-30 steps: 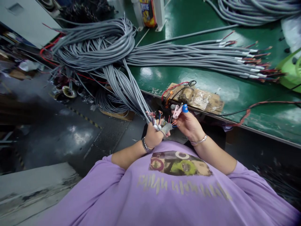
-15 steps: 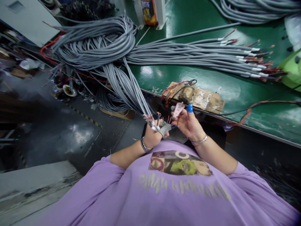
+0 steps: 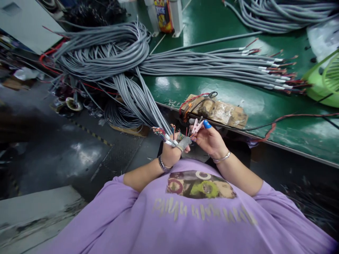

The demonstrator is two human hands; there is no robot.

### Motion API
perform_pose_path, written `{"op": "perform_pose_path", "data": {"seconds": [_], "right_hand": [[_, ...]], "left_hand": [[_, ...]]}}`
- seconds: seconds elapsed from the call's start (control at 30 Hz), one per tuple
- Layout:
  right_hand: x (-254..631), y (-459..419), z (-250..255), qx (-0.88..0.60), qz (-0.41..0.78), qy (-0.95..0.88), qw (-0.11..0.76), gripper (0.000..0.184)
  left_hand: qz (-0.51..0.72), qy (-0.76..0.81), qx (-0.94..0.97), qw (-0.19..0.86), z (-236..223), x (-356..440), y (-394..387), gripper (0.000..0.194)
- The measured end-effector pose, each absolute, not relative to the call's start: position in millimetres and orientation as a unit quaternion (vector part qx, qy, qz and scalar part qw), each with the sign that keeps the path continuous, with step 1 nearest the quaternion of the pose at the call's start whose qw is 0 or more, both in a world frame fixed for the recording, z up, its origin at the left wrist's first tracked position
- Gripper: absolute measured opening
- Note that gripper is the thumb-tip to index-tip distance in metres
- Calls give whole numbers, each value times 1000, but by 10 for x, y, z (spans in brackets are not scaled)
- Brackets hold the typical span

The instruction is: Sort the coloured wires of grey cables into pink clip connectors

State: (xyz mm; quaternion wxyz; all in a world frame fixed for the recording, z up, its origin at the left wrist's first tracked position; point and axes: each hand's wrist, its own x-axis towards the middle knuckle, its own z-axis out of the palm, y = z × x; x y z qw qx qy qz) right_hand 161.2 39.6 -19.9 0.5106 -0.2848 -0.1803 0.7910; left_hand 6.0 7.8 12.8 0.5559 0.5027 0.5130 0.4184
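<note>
My left hand (image 3: 171, 152) is closed around the ends of several grey cables (image 3: 159, 118), in front of my belly. A grey cover (image 3: 183, 144) wraps its thumb. Thin coloured wires (image 3: 160, 132) fan out from the stripped cable ends, with white wraps just below them. Close by on the right, my right hand (image 3: 213, 143) is closed on a pink clip (image 3: 197, 126) shaped like a clothes peg, held over the wire tips. A blue cover (image 3: 207, 124) sits on one of its digits. Whether the clip's jaws touch a wire is too small to tell.
On the green table (image 3: 169, 86) lies a large coil of grey cable (image 3: 106, 53), and a row of stripped cable ends (image 3: 280, 76) points right. A wooden block (image 3: 222, 112) with wires sits at the table edge. A green fan (image 3: 327, 79) stands at the right.
My right hand has shifted slightly left, and the pink clip has turned so its prongs show. The left hand keeps its grip on the cables. The whole view has moved a little.
</note>
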Motion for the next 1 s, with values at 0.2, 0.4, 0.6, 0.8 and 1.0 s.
{"op": "perform_pose_path", "data": {"seconds": [0.2,0.4,0.6,0.8,1.0], "right_hand": [[1609,418,-188,-285,804,-152,499,32],[1578,439,-197,-282,798,-141,514,25],[1561,433,-175,-285,796,-103,524,17],[1562,428,-226,-276,788,-148,531,20],[1556,395,-250,-266,797,-139,525,25]], "left_hand": [[420,527,499,544,74,77,107,39],[418,531,499,542,88,86,113,40],[414,534,500,542,107,96,111,40],[404,540,494,549,116,96,115,41],[419,533,490,548,135,98,86,43]]}}
